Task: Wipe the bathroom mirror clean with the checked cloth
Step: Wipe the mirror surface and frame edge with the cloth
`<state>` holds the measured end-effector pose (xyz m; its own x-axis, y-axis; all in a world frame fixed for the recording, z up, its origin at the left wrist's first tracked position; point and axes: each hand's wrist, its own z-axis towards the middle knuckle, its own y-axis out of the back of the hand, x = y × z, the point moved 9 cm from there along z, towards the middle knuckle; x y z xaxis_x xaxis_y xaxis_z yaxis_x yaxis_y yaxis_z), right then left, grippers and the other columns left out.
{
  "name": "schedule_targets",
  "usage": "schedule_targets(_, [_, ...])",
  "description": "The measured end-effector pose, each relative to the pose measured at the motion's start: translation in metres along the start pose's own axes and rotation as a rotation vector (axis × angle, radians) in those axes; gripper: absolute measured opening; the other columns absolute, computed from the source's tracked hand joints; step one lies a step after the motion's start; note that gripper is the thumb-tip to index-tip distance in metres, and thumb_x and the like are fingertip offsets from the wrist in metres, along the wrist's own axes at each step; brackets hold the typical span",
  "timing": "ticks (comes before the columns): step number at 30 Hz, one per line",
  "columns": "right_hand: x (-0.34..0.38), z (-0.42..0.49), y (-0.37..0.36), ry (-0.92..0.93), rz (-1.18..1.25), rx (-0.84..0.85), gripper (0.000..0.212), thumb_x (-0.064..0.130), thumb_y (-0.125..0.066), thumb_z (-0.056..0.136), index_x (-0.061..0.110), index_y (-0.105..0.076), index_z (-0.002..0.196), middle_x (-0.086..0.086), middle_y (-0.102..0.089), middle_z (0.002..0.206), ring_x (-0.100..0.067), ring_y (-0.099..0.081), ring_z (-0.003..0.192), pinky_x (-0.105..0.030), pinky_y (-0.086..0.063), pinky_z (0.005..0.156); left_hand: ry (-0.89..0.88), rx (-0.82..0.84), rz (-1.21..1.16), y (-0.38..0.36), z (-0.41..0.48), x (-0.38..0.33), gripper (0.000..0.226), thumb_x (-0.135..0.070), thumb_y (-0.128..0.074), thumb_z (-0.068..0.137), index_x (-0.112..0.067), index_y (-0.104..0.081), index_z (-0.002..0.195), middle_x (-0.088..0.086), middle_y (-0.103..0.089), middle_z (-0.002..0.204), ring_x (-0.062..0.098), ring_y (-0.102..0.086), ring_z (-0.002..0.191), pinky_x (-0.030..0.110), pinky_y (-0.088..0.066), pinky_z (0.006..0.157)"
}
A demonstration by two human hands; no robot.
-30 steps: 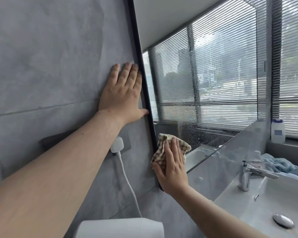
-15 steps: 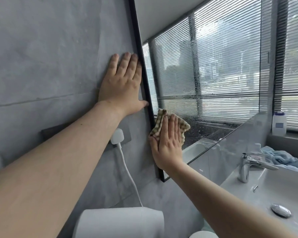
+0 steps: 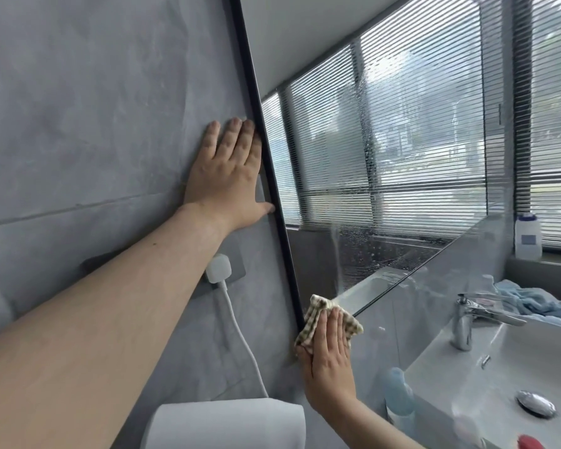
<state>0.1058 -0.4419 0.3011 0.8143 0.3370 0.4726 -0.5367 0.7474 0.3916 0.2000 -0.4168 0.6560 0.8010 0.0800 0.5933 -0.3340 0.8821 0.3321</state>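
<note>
Low centre, the right hand (image 3: 329,361), grip wide with fingers straight, presses the beige-and-brown checked cloth (image 3: 313,315) on the black-framed bathroom mirror's (image 3: 386,140) bottom left corner. The left hand (image 3: 227,179) lies flat, grip wide, on the grey tiled wall (image 3: 94,108) beside it.

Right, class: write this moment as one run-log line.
step: wipe | right hand: presses checked cloth flat at mirror lower-left corner | left hand: flat on wall beside frame | droplets: above cloth
</note>
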Motion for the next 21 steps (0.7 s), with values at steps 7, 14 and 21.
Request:
schedule_targets(7, [0.012, 0.014, 0.008, 0.063, -0.034, -0.039, 0.068, 0.049, -0.014, 0.104, 0.01, 0.005, 0.158, -0.008, 0.015, 0.166, -0.026, 0.007, 0.153, -0.034, 0.003, 0.123, 0.0, 0.026, 0.015, -0.002, 0.0, 0.0, 0.118, -0.086, -0.036, 0.079, -0.007, 0.001, 0.158, 0.014, 0.005, 0.167, 0.031, 0.007, 0.154, 0.052, 0.01, 0.122])
schedule_targets(14, [0.051, 0.093, 0.033, 0.07, 0.051, -0.118, 0.075, 0.043, -0.031, 0.099, 0.018, 0.009, 0.158, -0.02, -0.009, 0.162, -0.028, 0.005, 0.153, -0.043, -0.003, 0.123, -0.005, 0.035, 0.013, -0.001, 0.0, -0.001, 0.115, -0.083, -0.039, 0.081, -0.007, 0.0, 0.158, 0.014, 0.005, 0.167, 0.032, 0.007, 0.154, 0.053, 0.008, 0.123])
schedule_targets(21, [0.031, 0.065, 0.024, 0.022, 0.082, -0.107, 0.075, 0.056, -0.021, 0.101, 0.018, 0.009, 0.158, -0.02, -0.008, 0.163, -0.027, 0.002, 0.154, -0.039, -0.001, 0.123, -0.01, 0.051, 0.018, 0.001, -0.001, -0.001, 0.114, -0.082, -0.039, 0.082, -0.007, 0.001, 0.158, 0.014, 0.006, 0.167, 0.031, 0.009, 0.154, 0.052, 0.01, 0.122])
